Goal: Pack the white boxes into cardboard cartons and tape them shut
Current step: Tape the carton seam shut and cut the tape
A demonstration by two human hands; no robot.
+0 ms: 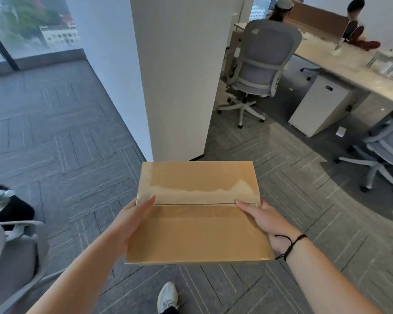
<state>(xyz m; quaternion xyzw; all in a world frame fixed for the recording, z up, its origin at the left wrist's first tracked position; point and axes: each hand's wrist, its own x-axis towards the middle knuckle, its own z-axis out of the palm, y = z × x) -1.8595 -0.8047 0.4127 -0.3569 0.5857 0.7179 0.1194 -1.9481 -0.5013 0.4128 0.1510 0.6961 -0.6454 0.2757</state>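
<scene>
head view: one frame, looking down past both forearms to the floor.
carton [197, 223]: brown cardboard carton, flaps closed, held in the air in front of the body above the grey carpet [55, 132]; not resting on anything.
carton top: two flaps meet in a seam running left to right across the middle; a glossy strip of clear tape with a ragged edge lies on the far flap just above the seam.
writing: none readable on the carton; no print or label shows on its top face.
left hand [132, 223]: grip pressed flat against the carton's left side, thumb lying over the top near the left end of the seam.
right hand [266, 220]: grip clasping the carton's right side, thumb on top at the right end of the seam, fingers hidden under the carton.
wrist cord [292, 244]: thin black cord tied around the right wrist.
shoe [167, 296]: white sneaker on the carpet below the carton.
pillar [179, 75]: white column straight ahead, beyond the carton.
surface [349, 71]: long pale desk at right, with clear containers on it, too blurred to read.
cabinet [320, 105]: white drawer unit under the surface, small dark label near its top, unreadable.
chair [259, 64]: grey mesh office chair at the surface, a seated person in it, back to the camera.
near chair [11, 257]: grey chair at lower left edge.
</scene>
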